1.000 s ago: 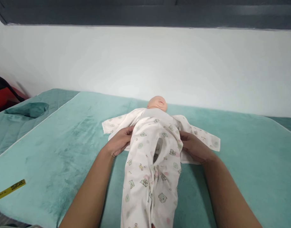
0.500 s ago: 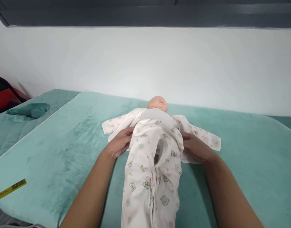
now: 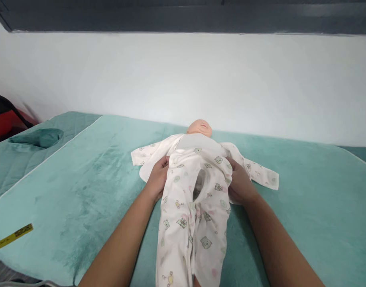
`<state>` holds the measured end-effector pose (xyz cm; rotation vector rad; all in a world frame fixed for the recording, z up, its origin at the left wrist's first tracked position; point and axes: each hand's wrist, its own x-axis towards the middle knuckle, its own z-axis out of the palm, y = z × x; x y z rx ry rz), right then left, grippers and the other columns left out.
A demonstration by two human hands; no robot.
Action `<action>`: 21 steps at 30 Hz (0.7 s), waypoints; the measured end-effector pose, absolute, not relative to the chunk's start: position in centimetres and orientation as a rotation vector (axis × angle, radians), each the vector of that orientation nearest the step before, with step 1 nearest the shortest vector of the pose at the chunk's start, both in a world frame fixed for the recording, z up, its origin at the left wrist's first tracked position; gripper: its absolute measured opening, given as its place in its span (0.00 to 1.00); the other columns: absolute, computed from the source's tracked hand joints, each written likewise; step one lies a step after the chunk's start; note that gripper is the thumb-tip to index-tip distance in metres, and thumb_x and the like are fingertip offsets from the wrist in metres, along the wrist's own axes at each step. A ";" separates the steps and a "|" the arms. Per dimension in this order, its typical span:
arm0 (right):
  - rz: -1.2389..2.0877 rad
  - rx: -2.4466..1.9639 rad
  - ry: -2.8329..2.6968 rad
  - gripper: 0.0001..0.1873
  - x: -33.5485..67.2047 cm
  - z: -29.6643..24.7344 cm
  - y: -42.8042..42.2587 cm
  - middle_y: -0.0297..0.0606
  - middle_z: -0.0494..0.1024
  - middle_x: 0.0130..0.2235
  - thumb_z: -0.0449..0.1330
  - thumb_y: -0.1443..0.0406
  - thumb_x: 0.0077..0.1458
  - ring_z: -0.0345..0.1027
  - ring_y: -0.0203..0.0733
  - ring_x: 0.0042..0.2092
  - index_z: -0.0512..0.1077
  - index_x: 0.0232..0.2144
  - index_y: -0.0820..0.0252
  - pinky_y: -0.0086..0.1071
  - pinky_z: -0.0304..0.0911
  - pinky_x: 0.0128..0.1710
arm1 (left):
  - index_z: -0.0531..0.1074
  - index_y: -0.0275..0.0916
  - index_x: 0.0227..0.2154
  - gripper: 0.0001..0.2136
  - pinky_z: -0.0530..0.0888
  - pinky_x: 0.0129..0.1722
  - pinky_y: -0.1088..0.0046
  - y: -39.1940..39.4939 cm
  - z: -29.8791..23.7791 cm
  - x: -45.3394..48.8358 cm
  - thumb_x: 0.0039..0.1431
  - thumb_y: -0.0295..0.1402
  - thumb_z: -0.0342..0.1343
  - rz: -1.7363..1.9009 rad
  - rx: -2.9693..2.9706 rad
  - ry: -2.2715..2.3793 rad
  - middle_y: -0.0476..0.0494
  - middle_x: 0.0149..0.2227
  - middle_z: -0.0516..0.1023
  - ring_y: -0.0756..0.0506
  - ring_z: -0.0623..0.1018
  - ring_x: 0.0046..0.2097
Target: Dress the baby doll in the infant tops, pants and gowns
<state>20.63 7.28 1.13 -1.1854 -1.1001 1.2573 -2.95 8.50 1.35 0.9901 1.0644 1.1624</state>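
A baby doll (image 3: 199, 128) lies face up on a teal blanket (image 3: 81, 179), its head toward the wall. A white romper (image 3: 195, 199) printed with small bears covers its body, sleeves spread to both sides. My left hand (image 3: 158, 176) grips the romper's left edge at the doll's side. My right hand (image 3: 238, 180) grips the right edge, opposite. Both hands press in against the torso. The romper's front has an open gap in the middle.
A folded dark green cloth (image 3: 36, 137) lies at the back left, with a red and black object (image 3: 3, 119) behind it. A yellow measuring tape (image 3: 11, 238) rests at the blanket's front left edge. A white wall stands close behind the doll.
Both hands have moved inward and a little forward along the doll's sides, pulling the romper's edges closer around the torso.
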 end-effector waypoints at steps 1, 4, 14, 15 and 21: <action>1.239 -1.188 -1.093 0.22 20.5 1.1 7.4 0.36 0.78 0.30 0.72 0.54 0.38 0.71 0.47 0.35 0.72 0.35 0.55 0.39 0.66 0.33 | 0.75 0.38 0.40 0.17 0.72 0.35 0.71 8.5 1.4 -2.8 0.46 0.38 0.64 1.185 0.986 1.092 0.46 0.37 0.79 0.45 0.76 0.38; 1.220 -1.193 -1.092 0.22 20.1 1.7 7.4 0.34 0.77 0.31 0.71 0.54 0.39 0.70 0.45 0.35 0.68 0.33 0.54 0.37 0.66 0.32 | 0.74 0.40 0.40 0.17 0.72 0.36 0.71 8.5 1.2 -2.5 0.44 0.35 0.64 1.219 0.981 1.168 0.49 0.36 0.77 0.45 0.75 0.39; 1.275 -1.112 -1.075 0.23 19.4 2.4 7.1 0.34 0.78 0.38 0.71 0.55 0.39 0.72 0.49 0.42 0.63 0.33 0.51 0.38 0.67 0.33 | 0.71 0.40 0.35 0.12 0.70 0.36 0.72 9.2 0.2 -2.3 0.46 0.35 0.62 1.265 1.047 1.216 0.52 0.30 0.73 0.46 0.74 0.36; 1.272 -1.110 -1.084 0.23 19.5 2.4 7.1 0.34 0.78 0.38 0.71 0.55 0.39 0.73 0.50 0.42 0.64 0.34 0.51 0.38 0.67 0.33 | 0.71 0.40 0.34 0.12 0.70 0.35 0.72 9.2 0.1 -2.3 0.45 0.35 0.62 1.271 1.051 1.220 0.52 0.30 0.73 0.46 0.73 0.36; 1.246 -1.148 -1.124 0.25 19.5 2.4 7.2 0.34 0.78 0.38 0.70 0.51 0.38 0.73 0.51 0.41 0.65 0.36 0.50 0.39 0.67 0.32 | 0.71 0.40 0.36 0.15 0.71 0.35 0.71 9.3 0.1 -2.4 0.43 0.35 0.63 1.253 1.069 1.273 0.49 0.36 0.77 0.45 0.75 0.38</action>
